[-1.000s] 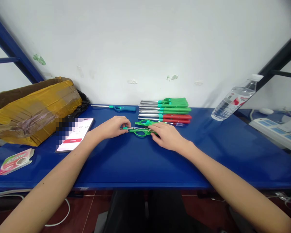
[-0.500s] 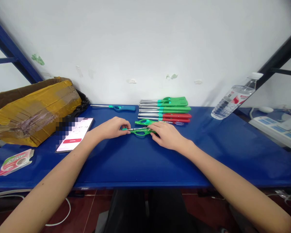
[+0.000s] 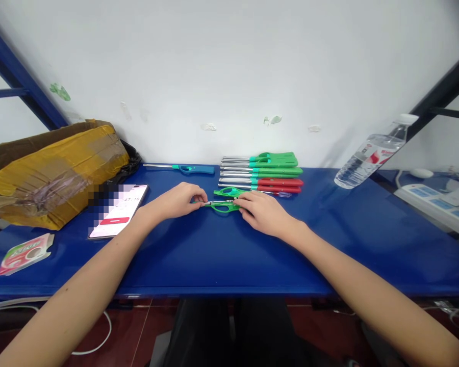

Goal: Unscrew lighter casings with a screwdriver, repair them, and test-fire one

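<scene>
A green lighter casing [image 3: 222,207] lies on the blue table between my hands, with thin wires and small inner parts showing along it. At its left end my left hand [image 3: 181,200] pinches a small teal and white part with thumb and fingertips. My right hand [image 3: 263,211] grips the casing's right end, its fingers curled over and hiding that end. Just behind it lies another green casing piece [image 3: 226,192], partly covered by my right hand. A screwdriver [image 3: 282,194] with a clear purplish handle rests behind my right hand.
Several green and red stick lighters [image 3: 277,171] lie in a row by the wall, and a blue lighter [image 3: 197,169] to their left. A phone [image 3: 120,211], a taped box [image 3: 61,173] and a torn package [image 3: 26,253] are on the left. Rightward are a water bottle [image 3: 371,158] and power strip [image 3: 439,206].
My left fingertips have shifted slightly right along the part at the casing's left end. My right hand stays on the casing. The view has moved very slightly.
</scene>
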`<act>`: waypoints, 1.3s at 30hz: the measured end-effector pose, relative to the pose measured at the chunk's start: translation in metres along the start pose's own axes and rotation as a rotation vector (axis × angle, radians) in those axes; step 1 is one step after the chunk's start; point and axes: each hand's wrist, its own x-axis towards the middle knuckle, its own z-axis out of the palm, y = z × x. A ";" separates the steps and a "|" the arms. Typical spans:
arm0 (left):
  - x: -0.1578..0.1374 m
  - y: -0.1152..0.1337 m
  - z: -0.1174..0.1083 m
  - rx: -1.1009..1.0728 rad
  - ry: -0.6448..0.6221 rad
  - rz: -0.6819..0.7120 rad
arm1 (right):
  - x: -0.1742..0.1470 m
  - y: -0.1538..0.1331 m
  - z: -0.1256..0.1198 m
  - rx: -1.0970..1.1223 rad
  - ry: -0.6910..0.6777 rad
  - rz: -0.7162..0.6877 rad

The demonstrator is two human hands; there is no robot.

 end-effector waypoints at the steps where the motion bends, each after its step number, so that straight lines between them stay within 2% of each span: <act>1: 0.000 0.000 0.001 0.005 0.013 0.008 | 0.000 0.000 0.000 0.000 -0.001 -0.002; 7: -0.001 0.000 0.001 0.025 0.057 0.040 | 0.000 -0.001 -0.001 0.006 -0.002 -0.019; 19: -0.001 0.004 -0.001 -0.006 0.019 0.068 | -0.001 -0.002 -0.002 -0.023 -0.010 -0.024; 39: 0.000 0.005 0.001 0.006 -0.005 0.034 | 0.000 -0.005 -0.007 -0.019 -0.049 -0.020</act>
